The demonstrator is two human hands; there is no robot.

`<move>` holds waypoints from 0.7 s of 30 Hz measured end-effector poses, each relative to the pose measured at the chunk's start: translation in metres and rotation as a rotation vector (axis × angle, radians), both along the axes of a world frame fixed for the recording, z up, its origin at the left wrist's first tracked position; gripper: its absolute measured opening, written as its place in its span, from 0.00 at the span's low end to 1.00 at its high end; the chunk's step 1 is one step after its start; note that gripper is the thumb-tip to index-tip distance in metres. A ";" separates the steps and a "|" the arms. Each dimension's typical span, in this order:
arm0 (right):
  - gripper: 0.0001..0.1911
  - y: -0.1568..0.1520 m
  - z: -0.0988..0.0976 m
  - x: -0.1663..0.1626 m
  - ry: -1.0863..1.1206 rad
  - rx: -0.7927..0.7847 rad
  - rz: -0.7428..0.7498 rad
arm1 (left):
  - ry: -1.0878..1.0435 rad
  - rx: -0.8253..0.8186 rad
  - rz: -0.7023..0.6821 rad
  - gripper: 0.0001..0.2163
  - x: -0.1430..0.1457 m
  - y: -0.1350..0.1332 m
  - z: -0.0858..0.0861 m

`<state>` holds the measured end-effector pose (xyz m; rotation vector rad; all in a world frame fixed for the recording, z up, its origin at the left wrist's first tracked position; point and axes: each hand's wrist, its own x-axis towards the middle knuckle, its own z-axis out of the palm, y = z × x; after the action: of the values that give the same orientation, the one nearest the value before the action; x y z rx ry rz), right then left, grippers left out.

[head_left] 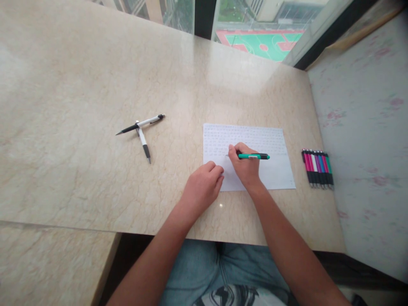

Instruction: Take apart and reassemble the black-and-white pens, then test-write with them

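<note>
A green and black pen (251, 156) is pinched in my right hand (246, 166), its tip touching the sheet of paper (270, 176). Rows of small handwriting cover the upper part of that sheet, and its lower part is white. My left hand (204, 185) rests at the paper's lower left edge with its fingers curled in; I see nothing held in it, though the palm side is hidden.
Two white and black pens, one (142, 124) lying across the end of the other (143, 142), are on the marble counter (79, 170) to the left. A row of several coloured pens (317, 168) lies at the right, beside the flowered wall (366, 140). Windows border the far edge.
</note>
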<state>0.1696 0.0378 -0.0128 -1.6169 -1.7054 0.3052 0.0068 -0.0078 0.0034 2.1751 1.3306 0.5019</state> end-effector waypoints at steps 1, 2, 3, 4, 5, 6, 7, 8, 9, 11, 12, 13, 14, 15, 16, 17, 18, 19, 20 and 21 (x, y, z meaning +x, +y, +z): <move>0.19 0.000 0.000 0.001 0.015 -0.002 -0.003 | 0.001 -0.001 0.001 0.07 0.000 0.000 0.000; 0.19 0.000 0.000 0.001 0.030 -0.002 -0.008 | 0.002 -0.002 0.002 0.07 0.000 0.000 0.000; 0.19 -0.001 0.000 0.001 0.041 0.000 -0.015 | 0.002 -0.002 0.004 0.07 0.000 0.000 0.000; 0.19 -0.001 0.000 0.001 0.043 0.004 -0.020 | 0.000 -0.001 0.005 0.07 0.000 0.000 -0.001; 0.19 0.000 0.000 0.001 0.036 0.006 -0.020 | -0.003 0.000 0.005 0.07 0.000 0.000 -0.001; 0.19 0.000 0.000 0.001 0.021 0.007 -0.014 | -0.006 0.000 0.005 0.07 0.000 0.000 -0.001; 0.19 0.000 0.000 0.000 0.005 0.006 -0.005 | -0.008 0.002 0.006 0.07 0.000 0.000 -0.001; 0.19 0.000 0.000 0.000 -0.007 0.004 0.003 | -0.009 0.004 0.007 0.07 0.000 0.000 -0.002; 0.19 0.000 -0.001 0.000 -0.008 0.001 0.006 | -0.008 0.005 0.008 0.07 0.000 0.000 -0.002; 0.18 -0.002 0.000 0.001 0.050 -0.003 -0.016 | -0.009 0.004 0.010 0.06 0.000 0.000 -0.002; 0.18 -0.002 0.000 0.002 0.115 -0.008 -0.040 | -0.011 0.003 0.011 0.06 0.000 0.000 -0.002; 0.18 -0.003 0.000 0.003 0.204 -0.016 -0.066 | -0.013 0.002 0.012 0.06 0.000 -0.001 -0.002; 0.18 -0.004 0.000 0.005 0.308 -0.026 -0.089 | -0.014 0.001 0.012 0.06 0.000 -0.001 -0.002; 0.18 -0.004 0.000 0.006 0.414 -0.037 -0.099 | -0.016 0.003 0.013 0.06 0.000 -0.001 -0.002; 0.17 -0.004 0.000 0.008 0.511 -0.046 -0.093 | -0.017 0.007 0.014 0.06 0.000 -0.001 -0.003; 0.17 -0.003 0.001 0.010 0.595 -0.056 -0.067 | -0.017 0.012 0.016 0.06 0.000 -0.001 -0.003; 0.16 -0.003 0.001 0.012 0.667 -0.065 -0.031 | -0.016 0.017 0.018 0.07 0.000 -0.001 -0.004; 0.15 -0.002 0.002 0.015 0.729 -0.075 0.007 | -0.016 0.024 0.020 0.07 0.000 -0.001 -0.004; 0.14 -0.002 0.004 0.018 0.784 -0.090 0.038 | -0.017 0.030 0.020 0.07 -0.001 -0.001 -0.004; 0.13 -0.002 0.005 0.022 0.832 -0.108 0.057 | -0.020 0.036 0.020 0.06 -0.001 0.000 -0.005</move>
<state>0.1912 0.0362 -0.0076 -1.2411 -1.0948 0.9583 0.0060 -0.0083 -0.0014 2.1821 1.3429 0.5581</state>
